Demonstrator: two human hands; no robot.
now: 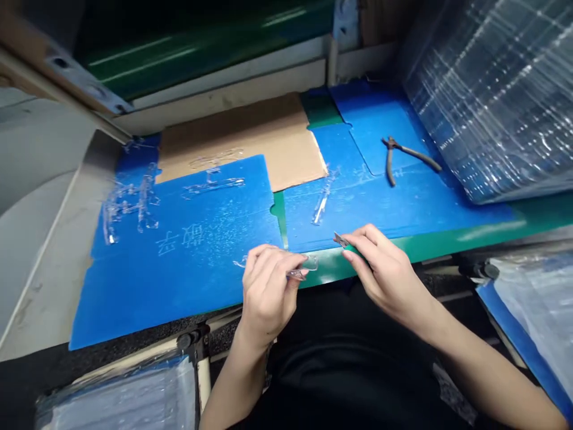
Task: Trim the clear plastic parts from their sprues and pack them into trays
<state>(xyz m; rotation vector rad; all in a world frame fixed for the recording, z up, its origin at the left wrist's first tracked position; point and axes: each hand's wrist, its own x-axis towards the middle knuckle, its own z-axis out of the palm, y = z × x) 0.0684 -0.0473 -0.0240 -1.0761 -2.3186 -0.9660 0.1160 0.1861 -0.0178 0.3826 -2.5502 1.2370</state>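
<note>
Hands (pixel 270 288) hold clear plastic piece (pixel 312 263) crosswise, small tool (pixel 341 240) pointing left.

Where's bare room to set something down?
Left blue sheet: front, left of the left hand. Cardboard: middle and back. Right blue sheet: between pliers and front edge. Crowded: left sheet's far left, by clear parts.

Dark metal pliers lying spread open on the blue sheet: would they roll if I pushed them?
The dark metal pliers probably wouldn't roll, since they lie flat and spread open. They might slide, as the blue plastic sheet beneath looks smooth. They look like solid metal, so they may feel heavy.
</note>
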